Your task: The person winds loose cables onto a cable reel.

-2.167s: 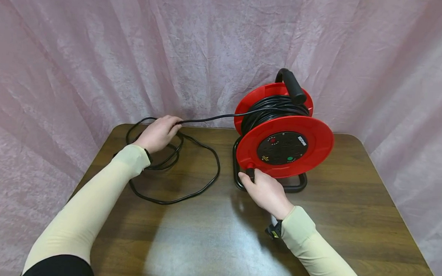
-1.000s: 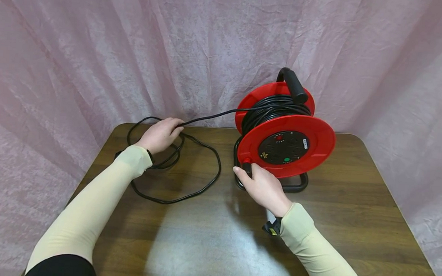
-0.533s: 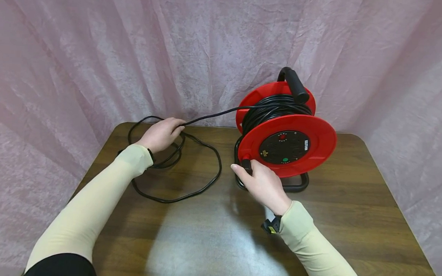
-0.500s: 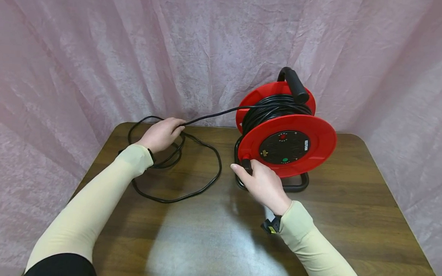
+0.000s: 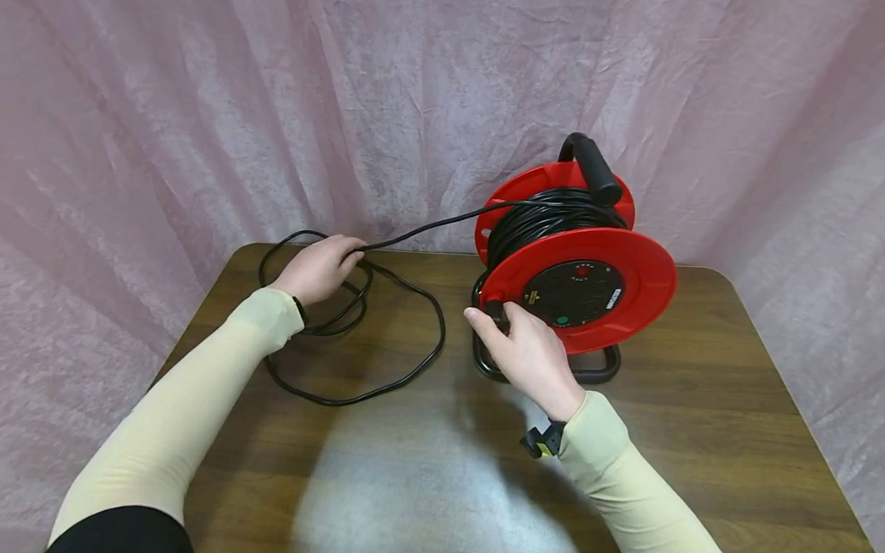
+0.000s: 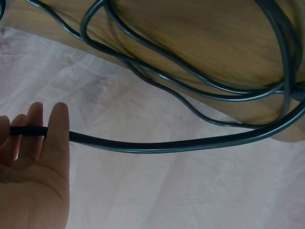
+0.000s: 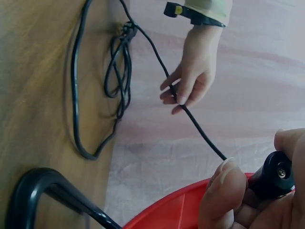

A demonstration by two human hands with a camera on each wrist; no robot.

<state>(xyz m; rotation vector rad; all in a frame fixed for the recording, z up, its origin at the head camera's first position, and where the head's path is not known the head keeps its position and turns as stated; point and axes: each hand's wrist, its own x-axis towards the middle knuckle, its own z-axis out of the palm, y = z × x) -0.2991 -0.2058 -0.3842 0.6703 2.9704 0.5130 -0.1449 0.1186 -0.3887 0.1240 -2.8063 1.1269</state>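
Observation:
A red cable reel wound with black cable stands on a black tube frame at the table's right rear. My right hand holds the reel's black crank knob, low on the left of the front disc; in the right wrist view the fingers curl about it. At the left rear, my left hand holds the black cable between thumb and fingers, clear of the tabletop. From there the cable slopes up to the drum. Loose cable loops lie below and beside the left hand.
The wooden table has rounded rear corners. A pink velvet curtain hangs right behind it. A black carry handle tops the reel frame. Part of the cable bundle lies near the table's left edge.
The reel's front disc has turned clockwise, its knob rising up and left with my right hand. The taut cable meets the drum slightly higher. My left hand has stayed nearly in place.

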